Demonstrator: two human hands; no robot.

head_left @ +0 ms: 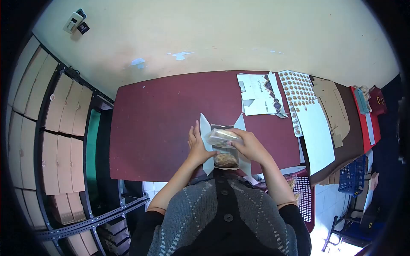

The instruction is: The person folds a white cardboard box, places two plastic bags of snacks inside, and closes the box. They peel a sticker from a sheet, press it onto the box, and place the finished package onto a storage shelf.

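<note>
While your right hand (252,146) grips the clear food packet (222,137) from above, fingers curled around it, your left hand (196,147) lies flat, fingers together, against the open white box (206,128) at the maroon table's (153,128) near edge. Advice: keep that flap braced and lower the packet squarely.

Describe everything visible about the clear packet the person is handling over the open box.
The clear packet is a small see-through plastic bag, glossy, with pale brownish contents too blurred to identify. It lies roughly flat above the open white box, whose flaps stand out to both sides on the dark red table. The right hand grips its right end; the left hand rests at the box's left flap. A similar packet lies below it inside the box.
</note>
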